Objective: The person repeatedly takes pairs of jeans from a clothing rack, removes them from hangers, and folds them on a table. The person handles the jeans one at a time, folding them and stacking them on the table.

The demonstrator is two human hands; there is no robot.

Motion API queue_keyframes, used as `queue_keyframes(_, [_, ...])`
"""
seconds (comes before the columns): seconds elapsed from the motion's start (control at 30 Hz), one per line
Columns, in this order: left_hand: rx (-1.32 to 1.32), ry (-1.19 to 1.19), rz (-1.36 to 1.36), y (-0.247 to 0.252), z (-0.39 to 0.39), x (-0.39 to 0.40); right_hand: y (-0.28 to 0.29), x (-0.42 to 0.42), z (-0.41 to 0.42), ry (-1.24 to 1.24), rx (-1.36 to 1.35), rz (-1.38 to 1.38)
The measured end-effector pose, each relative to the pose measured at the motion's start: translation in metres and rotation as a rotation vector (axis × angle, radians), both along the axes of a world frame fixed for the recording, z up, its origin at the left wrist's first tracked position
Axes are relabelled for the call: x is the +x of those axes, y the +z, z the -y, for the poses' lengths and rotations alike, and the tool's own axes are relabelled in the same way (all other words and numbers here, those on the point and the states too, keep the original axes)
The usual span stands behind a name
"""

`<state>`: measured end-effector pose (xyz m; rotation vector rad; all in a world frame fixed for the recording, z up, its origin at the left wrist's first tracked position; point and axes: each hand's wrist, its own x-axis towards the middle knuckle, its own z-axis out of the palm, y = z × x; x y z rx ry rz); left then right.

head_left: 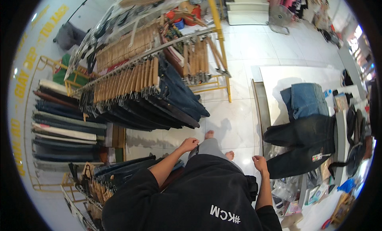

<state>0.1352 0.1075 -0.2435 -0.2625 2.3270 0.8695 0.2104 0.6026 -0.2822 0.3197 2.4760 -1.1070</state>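
Note:
My left hand point(190, 144) hangs beside my grey trouser leg, its fingers loosely curled with nothing visible in them. My right hand point(260, 163), also loosely curled and seemingly holding nothing, is near the lower leg of black jeans point(301, 138). These jeans lie spread over a low white table, with a coloured tag on them. Folded blue jeans point(310, 98) lie beside them on the table point(268, 77). Ahead and to the left, dark jeans point(179, 90) hang from wooden clip hangers point(128, 78) on a yellow-framed rack.
More trousers point(68, 132) hang at the left, and another jeans rack point(119, 174) stands close by my left arm. Plastic bags point(283, 189) lie near my right arm. Farther ahead are a floor fan point(280, 17) and white steps point(247, 10).

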Motion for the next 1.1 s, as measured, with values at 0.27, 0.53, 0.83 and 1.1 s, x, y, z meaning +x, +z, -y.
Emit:
queue_keyframes(0.27, [0.087,0.164,-0.075,0.010,0.061,0.004,0.093,-0.125,0.159,0.182,-0.198,-0.100])
queue_keyframes(0.53, [0.211,0.063,-0.069,0.038,0.165,-0.047,0.230,-0.203,0.365,0.403,-0.389,-0.029])
queue_keyframes(0.83, [0.282,-0.094,-0.291,0.073,0.259,-0.077,0.301,-0.306,0.531,0.311,-0.389,-0.336])
queue_keyframes(1.1, [0.291,-0.165,-0.344,0.091,0.289,-0.069,0.267,-0.366,0.597,0.073,-0.225,-0.208])
